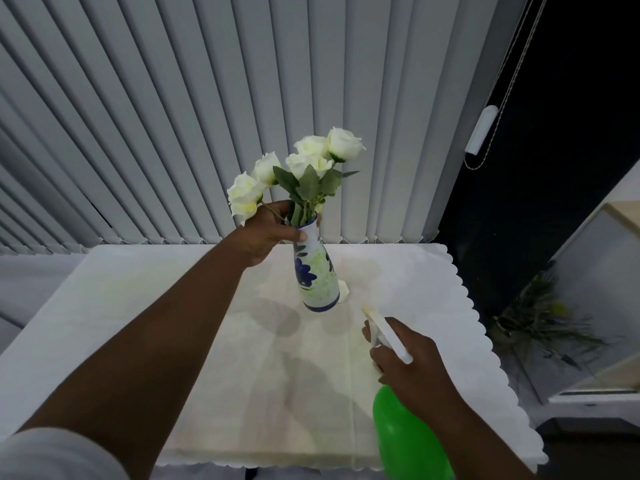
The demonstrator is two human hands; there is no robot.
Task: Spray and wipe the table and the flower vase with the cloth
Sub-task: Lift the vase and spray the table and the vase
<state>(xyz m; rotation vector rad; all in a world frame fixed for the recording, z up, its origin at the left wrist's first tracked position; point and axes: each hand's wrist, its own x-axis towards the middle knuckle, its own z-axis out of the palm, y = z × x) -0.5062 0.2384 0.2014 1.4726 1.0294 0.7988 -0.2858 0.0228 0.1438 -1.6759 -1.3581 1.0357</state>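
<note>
Two hands full: left hand [268, 233] around tilted vase [317, 268], right hand [412, 365] gripping green spray bottle [405, 434].

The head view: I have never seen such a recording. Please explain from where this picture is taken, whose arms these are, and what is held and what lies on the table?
There is no machine here. A person wears one wide-angle camera on the head, looking forward and down, so both arms entering from the bottom are that person's own. The left hand grips the neck of a white flower vase painted with blue and green, lifted and tilted above the table; white roses stand in it. The right hand holds a green spray bottle, its pale nozzle pointing toward the vase. Below is the table, covered with a white cloth with a scalloped edge. Behind hang grey vertical blinds. I see no wiping cloth.
</note>
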